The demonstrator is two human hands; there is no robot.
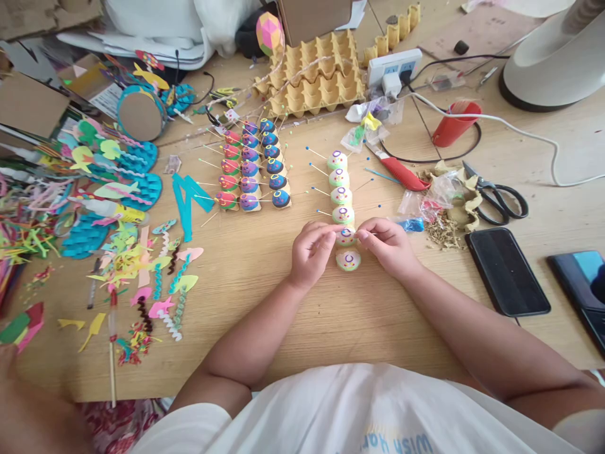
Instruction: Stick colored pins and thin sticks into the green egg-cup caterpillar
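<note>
A column of pale green domed pieces with purple rings stands in front of me. The farther ones carry thin sticks with blue tips on their sides. My left hand pinches at the left side of the second-nearest dome; what its fingers hold is too small to name. On the other side, my right hand pinches a thin pale stick at the dome's right edge. The nearest dome sits just below, with no sticks visible.
Rows of red, purple and blue domes stand left of centre. Scissors, a red-handled knife, a phone and a red cup lie or stand rightward. Paper cutouts cover the left. Another person's blurred arm is lower left.
</note>
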